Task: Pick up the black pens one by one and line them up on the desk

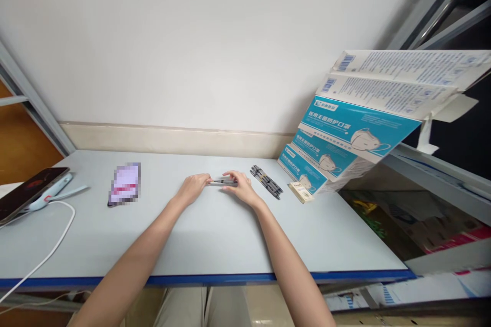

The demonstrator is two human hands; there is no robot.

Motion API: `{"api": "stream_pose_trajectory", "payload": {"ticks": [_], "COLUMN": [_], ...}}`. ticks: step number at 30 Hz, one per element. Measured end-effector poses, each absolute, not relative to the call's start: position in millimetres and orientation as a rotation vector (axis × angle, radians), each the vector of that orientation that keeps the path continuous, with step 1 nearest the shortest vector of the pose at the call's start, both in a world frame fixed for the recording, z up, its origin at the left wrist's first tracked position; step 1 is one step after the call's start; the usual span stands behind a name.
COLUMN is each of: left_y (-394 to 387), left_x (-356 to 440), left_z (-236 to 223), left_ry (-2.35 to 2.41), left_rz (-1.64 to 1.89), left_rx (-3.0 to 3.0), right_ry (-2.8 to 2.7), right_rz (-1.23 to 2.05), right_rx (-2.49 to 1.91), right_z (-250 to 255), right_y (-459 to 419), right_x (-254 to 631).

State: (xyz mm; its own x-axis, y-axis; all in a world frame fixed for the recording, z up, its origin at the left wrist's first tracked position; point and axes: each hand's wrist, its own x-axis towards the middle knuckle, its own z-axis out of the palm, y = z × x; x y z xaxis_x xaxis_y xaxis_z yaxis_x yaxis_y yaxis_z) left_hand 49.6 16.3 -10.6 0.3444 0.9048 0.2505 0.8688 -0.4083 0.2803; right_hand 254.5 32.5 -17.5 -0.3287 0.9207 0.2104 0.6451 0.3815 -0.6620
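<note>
A thin, dark pen (224, 182) lies level between my two hands, just above or on the grey table. My left hand (193, 187) is closed, with thumb and fingertips pinching the pen's slim left end. Around its thicker right end curl the fingers of my right hand (242, 187), which partly cover the barrel. Just to the right of that hand is a bunch of similar dark pens (265, 181), laid side by side at a slant. Beyond them a small pale-yellow box (301, 191) rests on the table.
Blue-and-white face mask boxes (322, 138) lean in a stack at the right rear. A phone with a blurred screen (125, 184) lies on the left. Farther left are a dark phone (32, 191), a light-blue device (51, 191) and a white cable (63, 240). The wall (215, 51) closes off the back.
</note>
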Motion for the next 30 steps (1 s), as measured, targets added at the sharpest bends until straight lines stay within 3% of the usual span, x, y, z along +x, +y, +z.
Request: {"api": "stream_pose_trajectory", "payload": {"ticks": [4,8,13,18,23,27,30], "left_y": [15.6,16.2,16.6,14.9,11.5,11.0,11.2], "left_x": [51.3,50.1,50.0,50.3,54.5,59.6,60.7], "left_z": [-12.8,-12.6,-14.5,-14.1,-6.5,-7.5,-10.8], "left_ry": [1.638,1.668,1.640,1.648,1.617,1.603,1.558], "left_rz": [0.544,0.547,0.557,0.556,0.463,0.430,0.427], "left_rx": [2.577,2.615,2.683,2.670,2.662,2.681,2.733], "right_ry": [-2.090,-1.994,-2.036,-1.989,-2.054,-2.020,-2.021], "right_rz": [0.892,0.820,1.006,0.875,1.128,0.935,1.103], "right_rx": [-1.261,-1.146,-1.194,-1.053,-1.081,-1.040,-1.060], "right_z": [-18.8,-18.5,-16.5,-16.3,-13.1,-11.4,-13.5], "right_y": [35.9,37.4,35.2,36.5,35.4,35.5,35.7], "right_x": [257.6,259.2,260.6,261.9,262.4,265.5,266.8]}}
